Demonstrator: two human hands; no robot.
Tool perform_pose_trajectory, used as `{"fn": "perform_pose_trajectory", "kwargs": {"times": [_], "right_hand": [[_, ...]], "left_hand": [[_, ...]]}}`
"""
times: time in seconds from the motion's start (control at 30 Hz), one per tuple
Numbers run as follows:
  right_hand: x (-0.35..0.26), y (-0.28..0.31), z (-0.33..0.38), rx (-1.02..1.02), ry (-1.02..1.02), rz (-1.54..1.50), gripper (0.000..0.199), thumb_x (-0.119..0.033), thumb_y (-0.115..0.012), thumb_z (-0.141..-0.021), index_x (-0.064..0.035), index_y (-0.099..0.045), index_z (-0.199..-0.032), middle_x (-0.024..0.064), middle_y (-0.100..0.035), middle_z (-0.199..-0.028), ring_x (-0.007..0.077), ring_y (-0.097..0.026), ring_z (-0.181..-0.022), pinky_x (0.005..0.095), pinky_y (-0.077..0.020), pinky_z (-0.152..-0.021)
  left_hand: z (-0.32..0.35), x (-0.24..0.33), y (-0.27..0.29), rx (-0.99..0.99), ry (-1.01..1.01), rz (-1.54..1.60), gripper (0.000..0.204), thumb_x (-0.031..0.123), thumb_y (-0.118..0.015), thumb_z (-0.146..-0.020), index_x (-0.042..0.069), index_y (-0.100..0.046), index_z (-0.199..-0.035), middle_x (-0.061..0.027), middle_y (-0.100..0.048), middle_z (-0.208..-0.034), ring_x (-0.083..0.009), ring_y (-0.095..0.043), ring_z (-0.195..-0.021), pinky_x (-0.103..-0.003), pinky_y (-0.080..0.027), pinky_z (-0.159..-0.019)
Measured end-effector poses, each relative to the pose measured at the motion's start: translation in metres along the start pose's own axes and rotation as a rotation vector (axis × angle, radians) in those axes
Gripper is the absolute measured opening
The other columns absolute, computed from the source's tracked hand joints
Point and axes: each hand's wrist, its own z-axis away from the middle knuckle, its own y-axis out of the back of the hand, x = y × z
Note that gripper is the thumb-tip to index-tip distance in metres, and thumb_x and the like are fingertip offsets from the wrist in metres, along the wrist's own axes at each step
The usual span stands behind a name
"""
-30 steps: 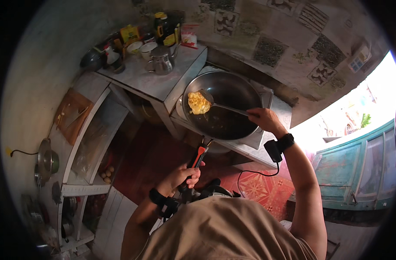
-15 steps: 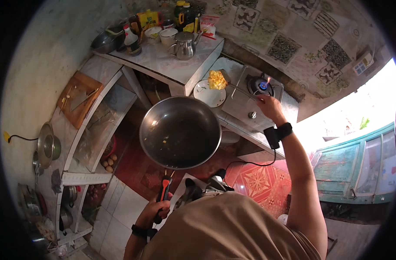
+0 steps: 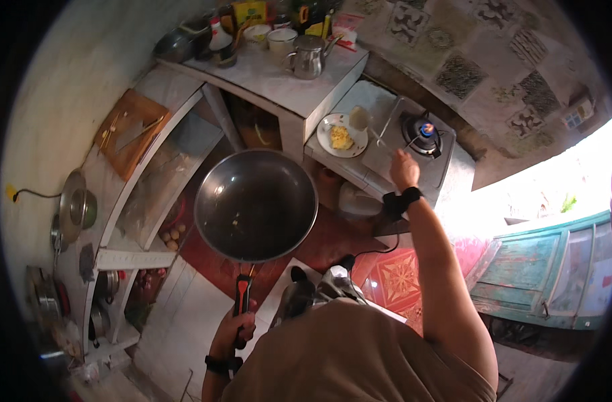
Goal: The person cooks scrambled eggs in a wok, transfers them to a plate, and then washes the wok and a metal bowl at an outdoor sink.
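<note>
Head view: wok [image 3: 256, 204] handle points back toward left hand [image 3: 233, 329].

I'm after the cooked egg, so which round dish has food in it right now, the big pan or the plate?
The white plate beside the stove holds the yellow food. The dark pan, held by the left hand, has only a few scraps.

Dim interior; blown-out daylight glare right; fisheye-bent, dark rim.
</note>
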Motion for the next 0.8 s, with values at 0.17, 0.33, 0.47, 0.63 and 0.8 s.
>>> {"fn": "perform_pose_trajectory", "kwargs": {"times": [0.17, 0.33, 0.47, 0.63, 0.8], "right_hand": [[0.002, 0.091, 0.014, -0.066, 0.101, -0.497, 0.034, -0.018, -0.058, -0.075, -0.0077, -0.058, -0.106, 0.0158, -0.061, -0.095, 0.0296, -0.059, -0.088, 0.0341, -0.0466, -0.075], [-0.063, 0.169, 0.030, -0.365, 0.381, -0.563, 0.030, -0.017, -0.058, -0.073, -0.0067, -0.060, -0.102, 0.0155, -0.062, -0.087, 0.0268, -0.060, -0.079, 0.0326, -0.0464, -0.070], [-0.115, 0.180, 0.033, -0.501, 0.619, -0.472, 0.029, -0.018, -0.058, -0.072, -0.0063, -0.061, -0.098, 0.0147, -0.063, -0.081, 0.0250, -0.061, -0.073, 0.0302, -0.0467, -0.068], [-0.148, 0.169, 0.029, -0.570, 0.731, -0.427, 0.029, -0.021, -0.058, -0.072, -0.0091, -0.062, -0.098, 0.0144, -0.063, -0.083, 0.0266, -0.060, -0.076, 0.0319, -0.0468, -0.070], [-0.153, 0.138, 0.034, -0.749, 0.639, -0.526, 0.030, -0.025, -0.058, -0.073, -0.0093, -0.062, -0.099, 0.0123, -0.064, -0.083, 0.0251, -0.061, -0.079, 0.0329, -0.0468, -0.072]], "left_hand": [[-0.008, -0.009, 0.004, -0.119, -0.108, 0.004, 0.038, 0.013, -0.049, -0.081, 0.004, -0.034, -0.114, 0.0029, -0.036, -0.053, -0.0053, -0.031, -0.038, -0.021, -0.026, -0.036], [-0.015, -0.014, 0.010, -0.197, -0.179, -0.009, 0.042, 0.016, -0.052, -0.081, 0.002, -0.031, -0.115, 0.0021, -0.036, -0.056, -0.0061, -0.033, -0.039, -0.020, -0.028, -0.037], [-0.011, -0.015, 0.009, -0.227, -0.177, -0.033, 0.041, 0.018, -0.052, -0.082, 0.002, -0.032, -0.114, 0.0022, -0.036, -0.054, -0.0063, -0.033, -0.039, -0.021, -0.029, -0.037], [-0.004, -0.014, 0.009, -0.244, -0.159, -0.045, 0.038, 0.010, -0.048, -0.080, 0.001, -0.034, -0.113, 0.0012, -0.037, -0.055, -0.0064, -0.036, -0.040, -0.022, -0.032, -0.039], [0.005, -0.019, 0.009, -0.197, -0.098, -0.088, 0.044, 0.007, -0.050, -0.075, 0.001, -0.034, -0.116, 0.0004, -0.040, -0.056, -0.0071, -0.038, -0.041, -0.023, -0.033, -0.040]]}}
